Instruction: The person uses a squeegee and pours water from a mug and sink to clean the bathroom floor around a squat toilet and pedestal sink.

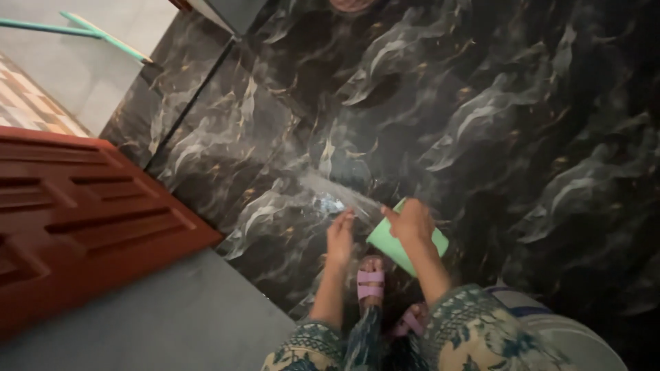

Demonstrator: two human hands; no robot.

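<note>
Tipping a light-green plastic mug (405, 242) low over the floor, right hand (411, 221) curled round its rim, left hand (339, 237) beside it fingers loosely spread, water streak (337, 196) on glossy black marble tiles (495, 117), red-brown door (75, 213) left.

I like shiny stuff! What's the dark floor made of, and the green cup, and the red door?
The floor looks like polished marble or marble-look tile: dark, glossy, white veins. The green cup in the right hand seems plastic: smooth, matte, one flat colour. The door looks like reddish painted or stained wood with carved panels.
</note>
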